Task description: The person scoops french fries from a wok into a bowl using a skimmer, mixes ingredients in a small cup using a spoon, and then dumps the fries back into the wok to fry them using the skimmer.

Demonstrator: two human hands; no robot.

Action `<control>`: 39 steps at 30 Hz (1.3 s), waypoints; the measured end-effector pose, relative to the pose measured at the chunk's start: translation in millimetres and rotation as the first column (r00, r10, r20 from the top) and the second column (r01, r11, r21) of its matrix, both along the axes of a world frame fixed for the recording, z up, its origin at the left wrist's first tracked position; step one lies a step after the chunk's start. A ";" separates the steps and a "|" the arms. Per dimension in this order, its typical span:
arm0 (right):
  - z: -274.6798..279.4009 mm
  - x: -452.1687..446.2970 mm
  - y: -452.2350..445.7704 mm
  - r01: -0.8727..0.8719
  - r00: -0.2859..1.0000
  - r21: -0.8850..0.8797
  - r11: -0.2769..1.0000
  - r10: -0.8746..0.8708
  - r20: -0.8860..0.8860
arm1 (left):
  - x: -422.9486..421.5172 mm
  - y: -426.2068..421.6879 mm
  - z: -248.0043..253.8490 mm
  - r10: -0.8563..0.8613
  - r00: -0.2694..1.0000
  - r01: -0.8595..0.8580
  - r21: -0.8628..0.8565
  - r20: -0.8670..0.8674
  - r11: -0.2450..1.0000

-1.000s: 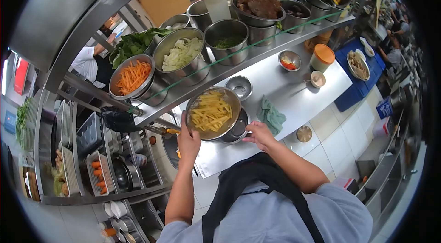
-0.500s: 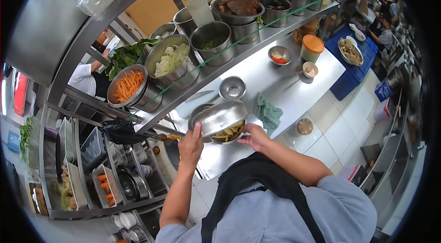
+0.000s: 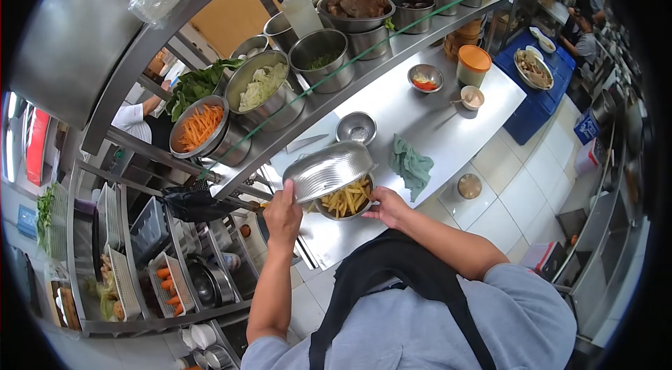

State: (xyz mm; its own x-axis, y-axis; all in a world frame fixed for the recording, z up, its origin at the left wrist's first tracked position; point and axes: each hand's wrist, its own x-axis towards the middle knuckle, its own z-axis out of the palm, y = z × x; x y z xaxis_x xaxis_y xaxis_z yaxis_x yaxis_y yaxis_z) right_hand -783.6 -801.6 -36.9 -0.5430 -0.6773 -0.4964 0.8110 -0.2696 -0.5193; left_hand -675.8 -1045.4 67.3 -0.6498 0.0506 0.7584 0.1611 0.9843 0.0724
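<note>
My left hand (image 3: 283, 216) grips the near left rim of a perforated metal strainer (image 3: 329, 168), which is tipped over with its underside up. Below its near edge, yellow cut strips (image 3: 346, 200) lie in a round metal bowl (image 3: 369, 206) on the steel table. The fingers of my right hand (image 3: 388, 207) are closed on the right rim of that bowl. An empty small metal bowl (image 3: 356, 129) stands just behind the strainer, and a green cloth (image 3: 411, 167) lies to the right.
Above the table, a steel shelf (image 3: 371, 72) carries pots of shredded carrot (image 3: 201, 126), cabbage (image 3: 263, 88) and meat (image 3: 358, 4). An orange-lidded tub (image 3: 474, 65) stands at the back right. A knife (image 3: 306, 142) lies behind the strainer. Other people are in the background.
The strainer has gone from upright, full of yellow strips, to overturned, and the strips are now in the bowl beneath. My right hand has stayed at the bowl.
</note>
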 end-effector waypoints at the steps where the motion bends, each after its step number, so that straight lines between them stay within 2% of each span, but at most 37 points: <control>1: -0.3 1.6 0.5 -0.007 1.000 -0.016 1.000 0.007 -0.004 | -0.6 1.0 2.3 -0.004 0.999 0.004 0.012 -0.038 1.000; 2: -1.6 5.5 1.8 -0.016 1.000 -0.030 0.999 0.016 -0.003 | 1.3 2.7 3.5 -0.005 0.997 0.007 0.027 -0.073 1.000; 3: -2.8 9.1 2.1 -0.016 1.000 -0.028 0.999 0.016 0.002 | 3.4 2.0 5.7 0.032 0.999 -0.032 -0.001 0.039 0.999; 4: -3.5 9.5 0.2 -0.012 1.000 -0.025 1.000 0.012 -0.004 | 4.1 0.5 4.8 0.035 0.999 -0.035 0.000 0.039 0.999; 6: -3.9 4.8 -5.4 -0.004 1.000 -0.026 1.000 0.003 -0.013 | 0.2 -2.9 3.1 0.002 0.999 -0.001 0.019 -0.051 1.000; 8: -10.7 6.6 -8.2 0.034 0.999 -0.015 0.999 -0.034 -0.039 | 0.5 0.6 3.1 0.015 0.998 -0.011 0.063 -0.069 0.998; 11: -17.8 5.0 -6.4 0.047 0.999 0.014 0.999 -0.047 -0.026 | 5.1 -0.6 -2.4 0.160 0.982 -0.174 0.147 0.101 0.974; 16: -37.1 1.4 35.7 0.122 0.992 0.087 0.989 -0.120 -0.028 | 21.2 4.5 -24.2 0.178 0.982 -0.187 0.295 0.057 0.937; 19: -54.4 0.3 85.6 0.185 0.983 0.109 0.977 -0.182 -0.036 | 21.2 4.9 -53.1 0.315 0.900 -0.424 0.434 0.302 0.795; 20: -58.7 0.9 99.5 0.215 0.976 0.087 0.973 -0.211 -0.054 | 20.9 1.9 -66.4 0.318 0.897 -0.430 0.436 0.308 0.790; 22: -67.6 0.2 124.9 0.272 0.962 0.132 0.953 -0.268 -0.043 | 9.8 1.2 -93.7 0.260 0.839 -0.544 0.716 0.479 0.438; 24: -83.7 -12.9 176.0 0.386 0.922 0.179 0.905 -0.384 -0.047 | 7.0 -14.4 -129.2 0.180 0.882 -0.461 0.877 0.436 0.135; 25: -87.2 -23.8 199.2 0.471 0.881 0.203 0.858 -0.466 -0.074 | 3.3 -5.8 -125.8 0.143 0.929 -0.354 0.933 0.342 0.069; 26: -88.2 -34.6 219.9 0.544 0.838 0.220 0.810 -0.536 -0.099 | 2.4 -3.9 -125.0 0.152 0.912 -0.382 0.924 0.381 -0.024; 27: -86.2 -49.2 242.8 0.603 0.798 0.208 0.771 -0.583 -0.152 | 4.5 1.4 -125.2 0.155 0.940 -0.315 0.948 0.304 0.052; 28: -82.8 -66.5 263.1 0.624 0.781 0.212 0.752 -0.602 -0.165 | 7.4 3.2 -122.9 0.130 0.947 -0.300 0.954 0.294 0.029; 32: -75.9 -153.9 333.5 0.840 0.540 0.254 0.479 -0.783 -0.308 | 19.0 9.6 -125.7 0.150 0.899 -0.400 0.911 0.411 -0.099; 34: -80.2 -203.8 360.8 0.883 0.460 0.251 0.396 -0.834 -0.306 | 19.1 21.2 -118.8 0.165 0.898 -0.392 0.911 0.409 -0.126; 35: -80.8 -227.6 368.7 0.882 0.463 0.255 0.397 -0.832 -0.307 | 18.4 26.9 -116.9 0.190 0.894 -0.381 0.912 0.406 -0.152; 37: -83.4 -270.8 379.7 0.928 0.354 0.221 0.300 -0.897 -0.265 | 18.5 31.6 -119.4 0.213 0.880 -0.399 0.904 0.424 -0.151; 39: -81.0 -307.0 379.9 0.936 0.327 0.216 0.277 -0.913 -0.243 | 13.7 39.4 -113.6 0.226 0.864 -0.427 0.893 0.450 -0.145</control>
